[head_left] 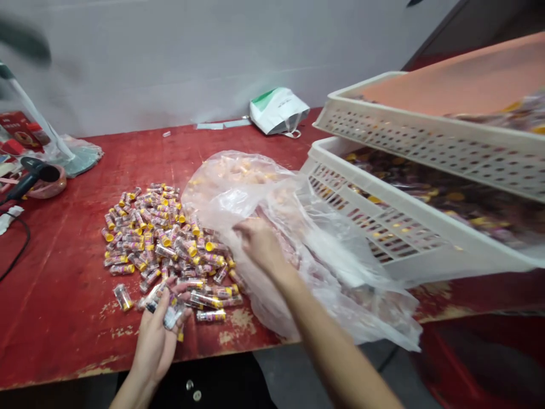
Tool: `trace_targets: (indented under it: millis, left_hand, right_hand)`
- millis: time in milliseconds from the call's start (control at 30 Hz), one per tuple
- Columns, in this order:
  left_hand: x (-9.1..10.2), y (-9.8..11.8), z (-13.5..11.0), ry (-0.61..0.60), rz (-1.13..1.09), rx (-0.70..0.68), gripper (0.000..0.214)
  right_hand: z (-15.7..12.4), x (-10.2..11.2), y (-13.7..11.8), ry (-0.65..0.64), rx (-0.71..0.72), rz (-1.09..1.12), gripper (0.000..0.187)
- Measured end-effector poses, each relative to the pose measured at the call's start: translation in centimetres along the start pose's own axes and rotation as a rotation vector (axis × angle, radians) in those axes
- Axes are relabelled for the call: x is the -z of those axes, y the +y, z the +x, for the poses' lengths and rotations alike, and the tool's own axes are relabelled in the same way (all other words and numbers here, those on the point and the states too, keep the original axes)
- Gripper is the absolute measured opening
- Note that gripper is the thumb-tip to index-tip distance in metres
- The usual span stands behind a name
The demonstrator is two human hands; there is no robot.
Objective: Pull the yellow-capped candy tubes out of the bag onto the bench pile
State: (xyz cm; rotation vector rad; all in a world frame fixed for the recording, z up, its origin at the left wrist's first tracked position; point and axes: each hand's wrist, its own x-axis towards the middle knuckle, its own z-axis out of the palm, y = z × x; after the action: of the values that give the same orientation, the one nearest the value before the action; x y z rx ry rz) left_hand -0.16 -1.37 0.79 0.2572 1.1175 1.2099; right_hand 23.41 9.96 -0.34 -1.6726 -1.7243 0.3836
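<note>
A heap of small clear tubes with yellow caps lies on the red table, some with purple on them. My left hand is at the near edge of the heap, palm up, its fingers curled around a few small clear plastic pieces whose kind is too blurred to make out. Over the mouth of a large translucent plastic bag, my right hand is closed with the fingers bent in; what they grip, if anything, is hidden. Yellowish contents show through the bag's far part.
Two white perforated crates are stacked at the right, holding more yellow-capped items. A white and green bag rests by the wall. At the left are a black-handled tool, a pink bowl and a cable. The red table's front edge is near me.
</note>
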Motion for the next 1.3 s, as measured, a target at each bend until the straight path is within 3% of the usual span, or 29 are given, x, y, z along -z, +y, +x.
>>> trace_targets:
  millis: [133,233,300,367,467,500,633,767,867,1067,1167,1300]
  left_hand:
    - [0.0,0.2,0.1,0.037,-0.02,0.014,0.025]
    - [-0.3,0.1,0.2,0.072,-0.047,0.041,0.016]
    - [-0.6,-0.1,0.1,0.057,-0.072,0.056,0.014]
    - [-1.3,-0.4,0.1,0.051,-0.107,0.092,0.014]
    - [-2.3,-1.3,-0.1,0.021,-0.155,0.127,0.016]
    - [-2.6,-1.6,-0.3,0.002,-0.16,0.105,0.018]
    - [-3.2,-2.5,-0.6,0.057,-0.142,-0.037,0.029]
    - [-3.2,-2.1,-0.7,0.182,-0.186,-0.063,0.03]
    - [-3.2,-1.4,-0.7,0.212,-0.194,-0.006,0.026]
    - [-2.8,-1.2,-0.7,0.195,-0.209,0.059,0.024]
    - [-2.7,-1.5,-0.6,0.149,-0.209,0.071,0.031]
    - [-3.0,-1.7,-0.8,0.101,-0.195,-0.014,0.033]
  right_hand:
    - [4.7,2.4,5.2,-0.059,-0.118,-0.05,0.017]
    - [4.8,3.3,6.2,-0.073,-0.154,-0.057,0.01]
    - [2.1,3.7,4.7,-0.047,-0.149,-0.058,0.009]
    - [-2.3,3.4,1.7,-0.061,-0.109,0.019,0.011]
    - [-8.6,1.1,-3.9,-0.288,-0.068,0.527,0.03]
    - [-10.0,0.0,-5.5,-0.281,-0.089,0.629,0.024]
    - [-11.7,-3.2,-8.4,-0.151,-0.172,0.833,0.023]
    - [-11.4,-3.0,-8.0,-0.21,-0.208,0.964,0.028]
    - [-12.3,-1.4,-7.4,-0.211,-0.153,0.899,0.023]
    - [-14.7,0.6,-6.5,-0.041,0.207,0.466,0.034]
    - [-15.1,0.5,-6.3,0.035,0.254,0.418,0.033]
    - [-15.3,0.9,-6.3,0.019,0.258,0.429,0.035]
